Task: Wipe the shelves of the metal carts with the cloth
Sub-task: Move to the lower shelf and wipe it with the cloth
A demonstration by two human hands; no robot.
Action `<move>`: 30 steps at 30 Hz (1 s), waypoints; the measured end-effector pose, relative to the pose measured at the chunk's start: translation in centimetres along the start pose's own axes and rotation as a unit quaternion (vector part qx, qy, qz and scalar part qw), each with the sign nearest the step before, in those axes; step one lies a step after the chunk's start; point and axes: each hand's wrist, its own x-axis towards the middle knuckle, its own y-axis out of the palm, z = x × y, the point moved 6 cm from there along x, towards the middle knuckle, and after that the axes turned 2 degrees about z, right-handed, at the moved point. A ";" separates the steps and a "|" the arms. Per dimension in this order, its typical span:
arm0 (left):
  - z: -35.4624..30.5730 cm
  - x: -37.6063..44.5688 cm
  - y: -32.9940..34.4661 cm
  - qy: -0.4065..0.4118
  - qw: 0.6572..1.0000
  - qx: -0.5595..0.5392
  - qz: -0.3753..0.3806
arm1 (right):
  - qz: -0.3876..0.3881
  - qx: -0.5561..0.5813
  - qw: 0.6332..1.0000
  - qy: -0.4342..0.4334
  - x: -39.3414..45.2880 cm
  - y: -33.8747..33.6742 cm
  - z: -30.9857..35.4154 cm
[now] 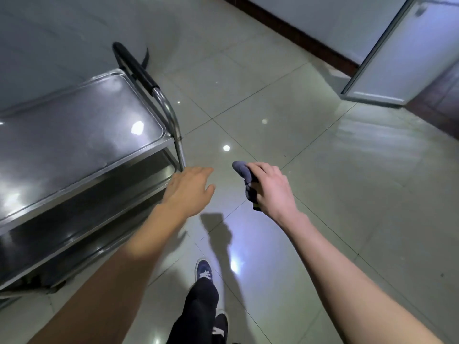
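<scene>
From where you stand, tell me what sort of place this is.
Probably a back room or corridor of a kitchen or canteen: a steel cart with tray shelves, a glossy tiled floor, and a white door standing open.

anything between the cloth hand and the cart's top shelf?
Only the left hand, open, held out near the corner post of the metal cart. It sits between the right hand, which grips the cloth, and the top shelf. Otherwise nothing visible; the shelf surface looks bare.
</scene>
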 end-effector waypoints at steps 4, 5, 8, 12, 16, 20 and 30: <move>-0.4 3.4 -1.7 -0.001 1.000 -0.005 -0.010 | -0.003 -0.014 1.000 -0.010 3.5 -1.7 -0.9; -0.2 4.4 -2.2 -0.002 1.000 -0.009 -0.019 | -0.001 -0.020 1.000 -0.017 4.7 -2.0 -0.9; 0.5 8.1 -3.8 0.000 0.999 -0.021 -0.033 | -0.003 0.000 1.000 -0.030 8.9 -3.2 -1.0; 1.5 13.2 -6.2 -0.005 0.997 -0.063 -0.045 | 0.013 0.024 0.999 -0.042 15.2 -4.8 -0.7; 2.4 18.2 -9.1 -0.014 0.996 -0.059 -0.064 | 0.001 0.010 0.998 -0.067 21.2 -6.4 -0.4; 3.6 22.6 -11.2 -0.018 0.996 -0.036 -0.085 | 0.000 0.028 0.997 -0.070 26.5 -7.0 -0.7; 5.5 39.0 -14.6 -0.078 0.993 -0.024 -0.079 | 0.008 0.026 0.994 -0.105 44.7 -7.4 -6.4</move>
